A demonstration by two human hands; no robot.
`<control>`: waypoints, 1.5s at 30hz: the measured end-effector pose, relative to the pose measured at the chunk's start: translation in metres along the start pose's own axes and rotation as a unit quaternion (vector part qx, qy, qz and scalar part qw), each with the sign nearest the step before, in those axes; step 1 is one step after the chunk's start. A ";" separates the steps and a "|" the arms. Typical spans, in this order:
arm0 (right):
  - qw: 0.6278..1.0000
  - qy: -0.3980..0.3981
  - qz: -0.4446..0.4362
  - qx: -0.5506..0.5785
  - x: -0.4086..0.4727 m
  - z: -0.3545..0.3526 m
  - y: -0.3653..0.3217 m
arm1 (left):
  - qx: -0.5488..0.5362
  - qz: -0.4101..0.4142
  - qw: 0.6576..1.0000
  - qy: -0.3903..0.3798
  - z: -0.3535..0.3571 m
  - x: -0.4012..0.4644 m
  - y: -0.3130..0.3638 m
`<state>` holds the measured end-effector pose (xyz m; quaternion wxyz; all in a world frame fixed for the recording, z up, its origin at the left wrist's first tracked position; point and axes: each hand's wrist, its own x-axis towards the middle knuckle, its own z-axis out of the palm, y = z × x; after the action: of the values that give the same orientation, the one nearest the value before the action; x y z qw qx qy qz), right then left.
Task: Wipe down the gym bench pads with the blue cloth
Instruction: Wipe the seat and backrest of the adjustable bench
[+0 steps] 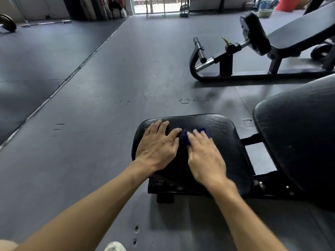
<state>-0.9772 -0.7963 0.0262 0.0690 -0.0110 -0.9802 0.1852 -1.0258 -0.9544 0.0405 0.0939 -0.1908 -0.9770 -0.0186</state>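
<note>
Arms: both are showing bare from the bottom edge of the view to the wrists, with no sleeve reaching into sight.
Left hand [158, 149]: it is wearing no glove, ring or watch; knuckles and tendons are standing out across the back.
Right hand [205, 156]: it is likewise going without glove or jewellery; its edges are blurring, so finer detail is not making itself out.
Wrists: neither is carrying a band or strap.
Shoe [115, 246]: a pale, whitish toe is peeking in at the bottom edge; its make is not showing.
Lower left corner: a bare rounded part of the person is just edging in.
</note>
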 end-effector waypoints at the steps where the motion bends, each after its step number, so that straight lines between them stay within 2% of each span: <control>1: 1.000 -0.008 0.000 0.002 0.030 -0.001 0.007 | -0.002 0.003 1.000 0.006 0.000 0.000 0.000; 4: 0.999 -0.039 0.029 0.014 0.097 -0.008 0.020 | -0.011 0.035 0.999 0.016 -0.001 0.001 -0.003; 6: 0.998 -0.044 0.040 0.003 0.097 -0.005 0.017 | -0.019 0.065 0.997 0.021 -0.002 -0.001 -0.003; 8: 0.999 -0.034 0.035 0.008 0.060 -0.003 0.010 | -0.037 0.100 0.994 0.023 -0.002 -0.002 -0.005; 11: 0.999 0.040 0.015 -0.003 -0.029 0.001 0.002 | -0.047 0.125 0.991 0.033 0.000 -0.004 -0.004; 14: 0.999 0.039 0.031 0.017 -0.064 -0.002 0.000 | -0.033 0.114 0.993 0.030 -0.001 -0.003 -0.002; 18: 0.999 0.001 0.048 0.014 0.016 -0.007 0.018 | -0.023 0.093 0.995 0.013 -0.003 -0.001 0.007; 21: 0.996 -0.032 0.077 0.006 0.053 -0.010 0.025 | -0.005 0.048 0.999 -0.008 -0.003 0.002 0.028; 23: 0.996 -0.031 0.081 -0.002 0.030 -0.008 0.020 | 0.002 0.010 1.000 -0.009 -0.002 0.002 0.046; 25: 0.997 0.006 0.081 0.002 -0.018 -0.007 0.013 | -0.001 -0.011 1.000 -0.002 0.002 0.000 0.055; 29: 0.987 0.108 0.117 -0.019 -0.100 -0.002 0.011 | -0.055 0.034 0.997 0.040 0.004 -0.006 0.052; 31: 0.980 0.131 0.145 -0.024 -0.114 0.001 0.013 | -0.049 0.058 0.996 0.038 0.005 -0.005 0.050; 34: 0.975 0.140 0.174 -0.022 -0.094 -0.003 0.026 | -0.052 0.054 0.997 0.031 0.006 -0.005 0.049; 38: 0.968 0.086 0.235 0.013 -0.048 -0.020 0.051 | -0.054 0.052 0.997 0.029 0.004 -0.005 0.051; 45: 0.975 0.099 0.198 -0.020 -0.110 -0.012 0.037 | -0.040 0.046 0.998 0.029 0.006 -0.007 0.052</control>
<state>-0.8673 -0.7624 0.0093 0.1278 -0.2242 -0.9504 0.1734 -1.0006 -0.9081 0.0337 0.1149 -0.2381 -0.9626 -0.0593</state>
